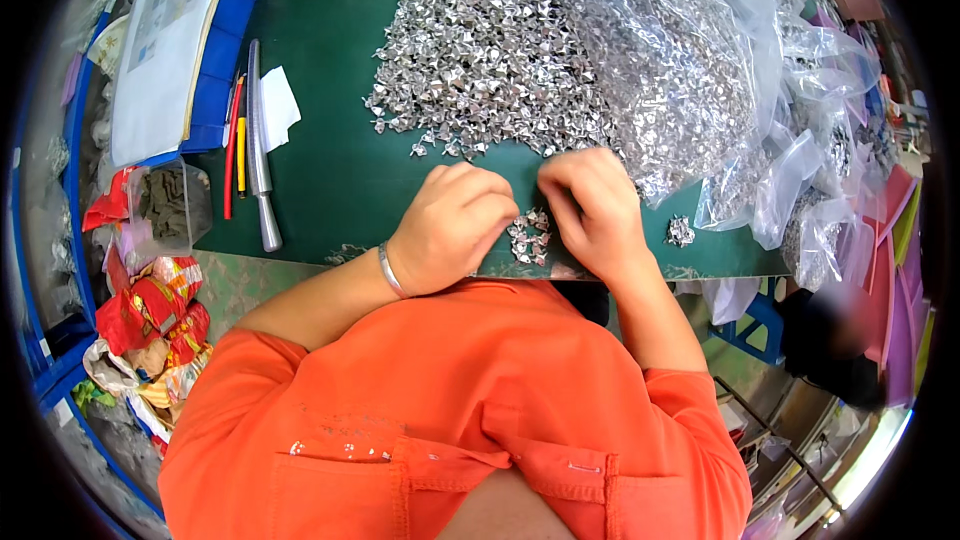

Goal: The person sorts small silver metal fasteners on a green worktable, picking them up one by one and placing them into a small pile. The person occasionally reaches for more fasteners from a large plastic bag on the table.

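Dark green tabletop (pixel 335 90), blue rack (pixel 75 165) at left, mottled greenish floor (pixel 250 285), blue stool or stand (pixel 765 325) at right, bright strip (pixel 885 455) lower right

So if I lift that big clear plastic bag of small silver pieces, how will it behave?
The big clear plastic bag is likely floppy, since it visibly creases and folds. It's probably heavy, holding so many small silver metal-looking pieces. It may spill, as loose pieces lie heaped beside it.
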Motion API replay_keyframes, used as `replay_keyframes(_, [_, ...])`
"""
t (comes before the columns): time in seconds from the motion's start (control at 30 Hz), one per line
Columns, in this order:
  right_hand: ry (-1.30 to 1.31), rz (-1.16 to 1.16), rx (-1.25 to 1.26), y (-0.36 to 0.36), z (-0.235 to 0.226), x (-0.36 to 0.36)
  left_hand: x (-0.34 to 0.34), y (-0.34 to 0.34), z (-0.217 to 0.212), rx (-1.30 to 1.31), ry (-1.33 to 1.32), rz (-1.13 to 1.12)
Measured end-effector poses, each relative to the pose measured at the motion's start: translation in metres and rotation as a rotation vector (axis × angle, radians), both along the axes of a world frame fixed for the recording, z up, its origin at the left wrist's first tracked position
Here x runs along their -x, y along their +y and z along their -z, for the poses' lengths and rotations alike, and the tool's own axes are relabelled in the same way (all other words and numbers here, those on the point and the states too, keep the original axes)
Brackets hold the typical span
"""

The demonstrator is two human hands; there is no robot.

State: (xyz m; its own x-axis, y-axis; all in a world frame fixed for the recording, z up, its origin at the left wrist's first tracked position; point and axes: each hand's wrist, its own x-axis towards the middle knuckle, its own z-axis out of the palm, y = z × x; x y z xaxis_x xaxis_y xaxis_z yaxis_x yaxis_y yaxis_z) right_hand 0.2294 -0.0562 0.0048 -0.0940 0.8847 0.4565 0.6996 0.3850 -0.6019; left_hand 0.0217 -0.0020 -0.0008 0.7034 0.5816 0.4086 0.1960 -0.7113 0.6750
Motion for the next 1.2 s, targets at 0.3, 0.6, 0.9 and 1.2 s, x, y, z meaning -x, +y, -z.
replay_keyframes(0.3, [-0.064,0.044,0.019,0.008,0.009,0.0,0.031,0.018,-0.009,0.157,0.043,-0.247])
replay_keyframes(0.6, [-0.14,-0.002,-0.083,0.006,0.004,0.004,0.026,0.006,-0.007,0.085,0.265,-0.058])
replay_keyframes(0.9, [-0.028,0.007,0.023,-0.016,-0.003,-0.011,0.022,0.005,-0.006,0.071,0.191,-0.031])
replay_keyframes(1.2, [0.052,0.137,0.098,-0.012,0.0,-0.011,0.014,0.002,-0.004,0.139,0.113,0.012])
